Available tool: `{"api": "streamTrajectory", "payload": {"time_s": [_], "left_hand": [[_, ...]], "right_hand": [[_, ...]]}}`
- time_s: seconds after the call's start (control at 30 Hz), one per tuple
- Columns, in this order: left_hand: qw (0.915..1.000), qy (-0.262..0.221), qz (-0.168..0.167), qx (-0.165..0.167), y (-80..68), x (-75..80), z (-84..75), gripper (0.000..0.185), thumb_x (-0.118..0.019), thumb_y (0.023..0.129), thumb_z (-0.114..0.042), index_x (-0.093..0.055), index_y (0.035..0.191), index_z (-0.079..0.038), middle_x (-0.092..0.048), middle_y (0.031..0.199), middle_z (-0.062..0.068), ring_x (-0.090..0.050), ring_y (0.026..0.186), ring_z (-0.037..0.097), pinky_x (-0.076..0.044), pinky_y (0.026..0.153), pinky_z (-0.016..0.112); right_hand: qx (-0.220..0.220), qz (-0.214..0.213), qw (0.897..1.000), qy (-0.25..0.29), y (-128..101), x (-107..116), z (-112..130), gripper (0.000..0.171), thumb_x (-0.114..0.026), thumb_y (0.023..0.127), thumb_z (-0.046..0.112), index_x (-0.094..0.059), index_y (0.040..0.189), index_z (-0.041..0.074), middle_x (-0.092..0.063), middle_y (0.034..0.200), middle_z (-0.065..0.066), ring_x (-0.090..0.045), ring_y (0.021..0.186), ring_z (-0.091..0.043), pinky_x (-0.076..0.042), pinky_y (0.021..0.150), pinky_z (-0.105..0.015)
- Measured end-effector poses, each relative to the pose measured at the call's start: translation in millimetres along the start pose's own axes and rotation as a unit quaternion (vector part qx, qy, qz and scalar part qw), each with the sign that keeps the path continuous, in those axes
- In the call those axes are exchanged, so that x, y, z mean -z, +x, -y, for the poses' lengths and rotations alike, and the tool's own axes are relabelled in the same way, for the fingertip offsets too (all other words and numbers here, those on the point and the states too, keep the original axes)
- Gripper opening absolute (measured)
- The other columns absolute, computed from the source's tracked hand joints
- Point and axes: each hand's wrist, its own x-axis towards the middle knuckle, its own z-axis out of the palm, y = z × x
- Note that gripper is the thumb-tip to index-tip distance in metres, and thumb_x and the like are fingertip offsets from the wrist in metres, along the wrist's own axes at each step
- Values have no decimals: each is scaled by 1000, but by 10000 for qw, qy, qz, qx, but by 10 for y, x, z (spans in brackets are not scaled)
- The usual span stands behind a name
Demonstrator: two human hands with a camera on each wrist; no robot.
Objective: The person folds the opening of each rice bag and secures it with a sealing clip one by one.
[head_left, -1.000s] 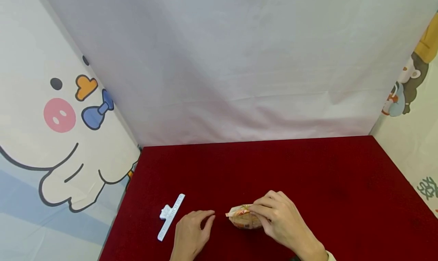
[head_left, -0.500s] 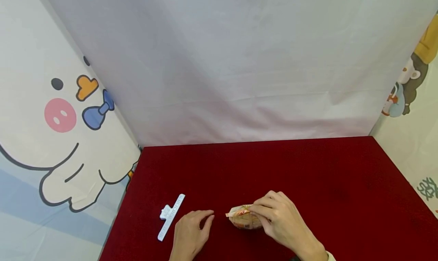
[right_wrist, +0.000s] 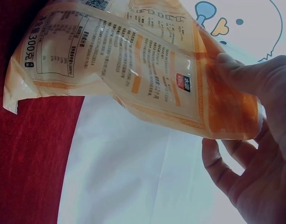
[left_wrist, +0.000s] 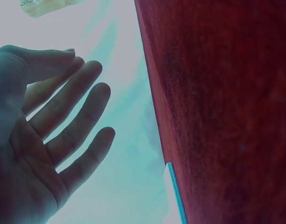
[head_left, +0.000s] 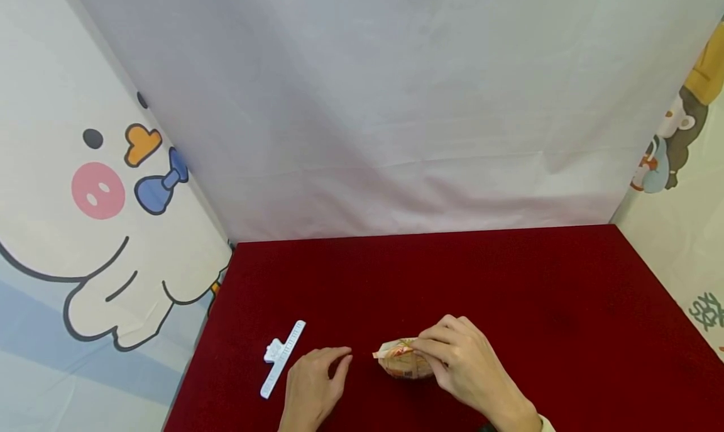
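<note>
On the red tablecloth (head_left: 509,281), the right hand (head_left: 464,366) pinches the folded top of an orange printed food bag (head_left: 400,358), thumb and fingers curled round the plastic; the right wrist view shows the same bag (right_wrist: 133,60) close up, with small print and a "300" weight mark on it and the fingers (right_wrist: 236,74) pressed into its orange edge. The bag sits on the cloth near the front edge, a little left of centre, at about 9 o'clock from the right hand. The left hand (head_left: 312,385) lies palm down at about 9 o'clock from the bag, apart from it, fingers relaxed and holding nothing; the left wrist view shows that hand (left_wrist: 45,135) with fingers spread and straight. A white bag clip (head_left: 283,358) lies flat on the cloth at roughly 10 o'clock from the left hand, just beside it but not touched. A plain white backdrop (head_left: 367,105) rises behind the table, with a cartoon duck panel (head_left: 102,187) at the left side.
</note>
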Motion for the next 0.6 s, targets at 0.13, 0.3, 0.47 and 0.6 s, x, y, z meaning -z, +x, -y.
{"api": "streamTrajectory", "payload": {"time_s": [0.13,0.3,0.47,0.6], "left_hand": [[10000,33,2,43,-5,-2,4,13,-88,84,-19,-86,97,-22,-83,93,-7,-78,81,15,-61,67,33],[9998,45,100,145,-12,-6,6,12,-87,85,-21,-86,97,-22,-83,93,-7,-78,82,14,-61,67,32],[9999,37,82,117,-14,-5,13,12,-88,85,-21,-86,97,-21,-83,93,-7,-77,81,15,-60,67,33],[9999,43,42,87,-15,-7,24,13,-88,84,-20,-86,97,-21,-83,92,-7,-77,81,14,-60,67,32]], "right_hand": [[-32,19,10000,0,1,0,1,36,-94,63,-3,-85,92,17,-79,92,9,-63,81,-9,-47,70,-22],[-91,72,9999,16,0,3,5,35,-94,63,-3,-85,91,17,-79,92,9,-63,81,-9,-47,70,-22],[-83,65,9999,27,-2,5,5,35,-94,64,-3,-85,91,16,-79,92,9,-64,82,-9,-48,70,-22],[-69,64,10000,30,-3,2,4,35,-94,64,-3,-85,92,16,-79,92,9,-64,82,-9,-48,71,-22]]}}
